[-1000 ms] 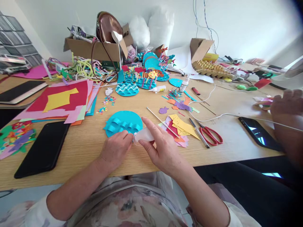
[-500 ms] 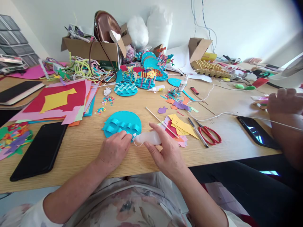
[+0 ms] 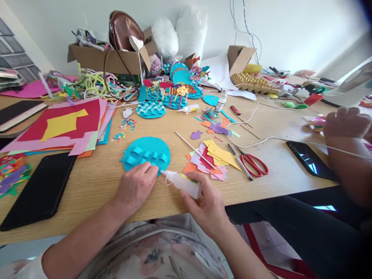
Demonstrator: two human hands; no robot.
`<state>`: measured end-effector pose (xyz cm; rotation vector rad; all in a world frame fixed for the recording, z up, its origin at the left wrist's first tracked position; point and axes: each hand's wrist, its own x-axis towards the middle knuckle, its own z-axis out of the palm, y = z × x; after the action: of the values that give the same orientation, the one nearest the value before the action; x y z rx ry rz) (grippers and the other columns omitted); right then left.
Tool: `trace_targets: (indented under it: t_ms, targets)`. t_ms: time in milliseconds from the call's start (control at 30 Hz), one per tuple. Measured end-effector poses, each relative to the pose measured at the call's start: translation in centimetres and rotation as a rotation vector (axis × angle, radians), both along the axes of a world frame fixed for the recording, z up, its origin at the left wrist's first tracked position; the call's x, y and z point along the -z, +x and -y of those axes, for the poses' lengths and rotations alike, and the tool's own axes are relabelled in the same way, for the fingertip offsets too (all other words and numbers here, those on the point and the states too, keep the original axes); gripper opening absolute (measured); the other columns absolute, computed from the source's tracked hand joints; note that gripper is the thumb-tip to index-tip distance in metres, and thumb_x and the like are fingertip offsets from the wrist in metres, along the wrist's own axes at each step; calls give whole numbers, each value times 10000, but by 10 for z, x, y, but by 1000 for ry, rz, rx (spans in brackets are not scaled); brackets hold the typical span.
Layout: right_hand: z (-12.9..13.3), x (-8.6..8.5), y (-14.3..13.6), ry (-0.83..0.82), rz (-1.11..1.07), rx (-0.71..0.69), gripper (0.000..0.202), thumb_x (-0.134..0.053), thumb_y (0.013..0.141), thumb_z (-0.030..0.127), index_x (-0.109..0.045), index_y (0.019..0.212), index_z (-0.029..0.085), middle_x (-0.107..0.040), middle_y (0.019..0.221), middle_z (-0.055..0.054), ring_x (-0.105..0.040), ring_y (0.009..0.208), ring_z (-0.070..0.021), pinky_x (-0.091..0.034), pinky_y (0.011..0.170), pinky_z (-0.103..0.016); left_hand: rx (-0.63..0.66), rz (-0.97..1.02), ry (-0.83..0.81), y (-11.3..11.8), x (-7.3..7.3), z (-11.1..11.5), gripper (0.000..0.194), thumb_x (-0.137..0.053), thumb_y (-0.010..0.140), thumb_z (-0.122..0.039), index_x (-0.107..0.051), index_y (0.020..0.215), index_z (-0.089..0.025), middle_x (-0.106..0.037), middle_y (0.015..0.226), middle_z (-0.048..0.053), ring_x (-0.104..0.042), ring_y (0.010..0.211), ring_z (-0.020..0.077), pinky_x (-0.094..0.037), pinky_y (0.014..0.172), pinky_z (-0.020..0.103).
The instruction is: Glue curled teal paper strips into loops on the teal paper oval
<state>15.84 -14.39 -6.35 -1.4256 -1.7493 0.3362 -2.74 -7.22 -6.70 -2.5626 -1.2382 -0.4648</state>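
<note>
A round piece of blue paper (image 3: 157, 144) with rows of wavy paper strips lies on the table before me. My left hand (image 3: 136, 185) is closed at its lower right edge, pinching blue paper; the fingers hide whether this is the disc's rim or a strip's end. In my right hand (image 3: 207, 207) is a clear glue bottle (image 3: 183, 183), tilted with its nozzle pointing left. The nozzle tip is at the blue paper just beside my left fingertips. Its cap dangles from a thin loop.
Paper scraps (image 3: 223, 153), a wooden stick (image 3: 192, 149), a pen (image 3: 240, 162) and red-handled scissors (image 3: 254, 164) lie to the right. Coloured sheets (image 3: 93, 116) and a black tablet (image 3: 37, 190) are at left. Another person's hand (image 3: 347, 124) rests near a phone (image 3: 309, 159).
The glue bottle has tilted, its base dropping towards me, and my right hand has come lower with it. My left hand stays at the disc's edge. The view has shifted slightly.
</note>
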Motion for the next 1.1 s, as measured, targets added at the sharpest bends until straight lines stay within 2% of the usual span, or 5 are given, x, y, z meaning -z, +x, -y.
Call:
trace_targets:
  t_ms: [133,267,433,800,1100]
  targets:
    - [3,-1,1,-32,17,-104,330,-528,765,119,-468,1079,200,-582,1045,-60,-556,950,-149,-463,794,-247,2,-10,-5,0,0,0,165,-448,851,-188,-550,722,-200,-546,662,-7,-537,619,164,-338,560,274]
    - [3,-2,4,-59,33,-187,340,-513,790,127,-500,1125,188,-533,1134,-92,-542,994,-154,-470,813,-254,0,-10,-9,0,1,0,165,-446,854,-186,-551,727,-199,-549,667,-8,-535,619,161,-339,563,272]
    - [3,2,8,-63,80,-143,271,-475,846,208,-549,1106,187,-548,1105,-106,-555,975,-172,-486,800,-285,-2,-13,3,-1,1,0,172,-444,852,-181,-552,719,-197,-549,665,-7,-529,621,157,-335,564,268]
    - [7,3,5,104,231,-124,316,-460,825,114,-577,1094,232,-570,1085,-92,-555,908,-187,-499,742,-342,-2,1,-24,0,-1,0,200,-417,864,-182,-560,725,-191,-558,674,4,-535,634,159,-347,567,269]
    - [8,9,8,135,172,-57,346,-460,811,78,-564,1109,218,-530,1121,-108,-529,971,-193,-483,786,-356,7,9,-23,-1,0,0,181,-427,864,-183,-565,748,-187,-571,679,5,-550,646,157,-356,578,263]
